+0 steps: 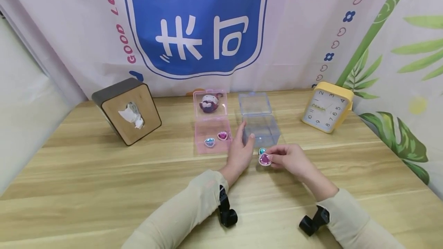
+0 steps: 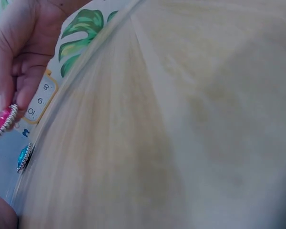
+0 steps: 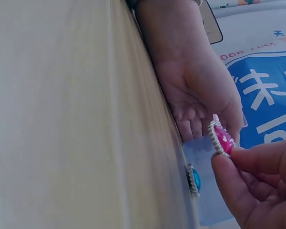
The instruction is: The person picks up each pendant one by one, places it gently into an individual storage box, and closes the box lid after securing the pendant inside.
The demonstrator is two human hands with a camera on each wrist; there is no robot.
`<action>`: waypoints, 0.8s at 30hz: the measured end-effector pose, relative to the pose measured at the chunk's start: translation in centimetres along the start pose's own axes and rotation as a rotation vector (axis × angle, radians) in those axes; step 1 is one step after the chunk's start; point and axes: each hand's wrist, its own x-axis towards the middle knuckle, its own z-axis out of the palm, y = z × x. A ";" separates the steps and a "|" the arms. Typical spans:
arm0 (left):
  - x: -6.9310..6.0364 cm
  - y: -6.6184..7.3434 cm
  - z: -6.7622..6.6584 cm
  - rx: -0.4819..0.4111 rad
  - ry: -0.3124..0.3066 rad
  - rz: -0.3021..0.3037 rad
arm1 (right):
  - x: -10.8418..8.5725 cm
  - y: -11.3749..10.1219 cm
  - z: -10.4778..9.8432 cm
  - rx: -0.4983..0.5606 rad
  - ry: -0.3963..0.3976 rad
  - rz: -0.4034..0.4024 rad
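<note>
My right hand (image 1: 290, 160) pinches a magenta heart-shaped gem (image 3: 222, 138) with a beaded silver rim between thumb and fingers. The gem is held just above the table, in front of a clear blue plastic box (image 1: 266, 133) whose lid stands raised. A teal gem (image 3: 194, 181) with a similar rim lies by the front of that box, partly behind the magenta one in the head view. My left hand (image 1: 240, 155) rests at the box's left front corner, fingers extended along the side and thumb at the front. The left wrist view shows little of this hand.
Left of the blue box, a clear pink box (image 1: 200, 128) stands with its lid raised, holding a light blue gem (image 1: 209, 142) and a magenta gem (image 1: 222, 136). A cartoon figure (image 1: 209, 103) shows at its lid. A tissue box (image 1: 128, 110) and yellow clock (image 1: 327, 107) flank them.
</note>
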 end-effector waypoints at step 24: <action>0.1 -0.1 0.1 0.020 0.008 0.036 | 3.0 -2.3 -1.1 -0.333 0.269 -0.323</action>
